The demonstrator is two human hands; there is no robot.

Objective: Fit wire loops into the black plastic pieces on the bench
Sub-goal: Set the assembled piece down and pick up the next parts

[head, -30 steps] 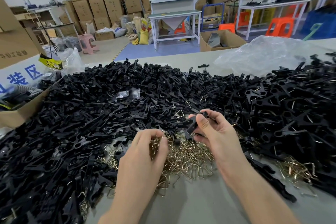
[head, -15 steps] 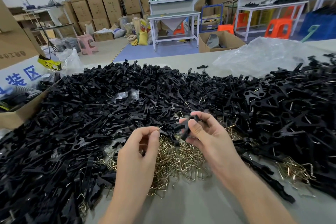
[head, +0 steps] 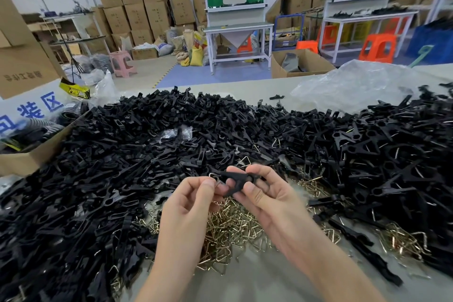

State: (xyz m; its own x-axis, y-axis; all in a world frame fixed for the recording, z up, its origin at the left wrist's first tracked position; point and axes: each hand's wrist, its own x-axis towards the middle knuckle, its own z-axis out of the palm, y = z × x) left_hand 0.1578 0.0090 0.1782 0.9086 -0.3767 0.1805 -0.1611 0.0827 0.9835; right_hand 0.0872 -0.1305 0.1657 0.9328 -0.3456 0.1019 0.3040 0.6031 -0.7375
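My right hand (head: 267,193) grips a black plastic piece (head: 236,178) between thumb and fingers, held above the bench. My left hand (head: 190,200) pinches a small wire loop (head: 214,177) at the left end of that piece, and the two touch. Beneath both hands lies a heap of brass-coloured wire loops (head: 232,230). A wide pile of black plastic pieces (head: 152,154) covers the grey bench (head: 259,284) on the left, behind and to the right.
An open cardboard box (head: 31,157) stands at the bench's left edge. A crumpled clear plastic bag (head: 353,88) lies at the back right. More wire loops (head: 404,240) lie at the right. Beyond the bench are stacked cartons, work tables and orange stools.
My left hand rose from the wire heap with a loop and met the black piece. My right hand turned the piece flatter and brought it toward the left hand.
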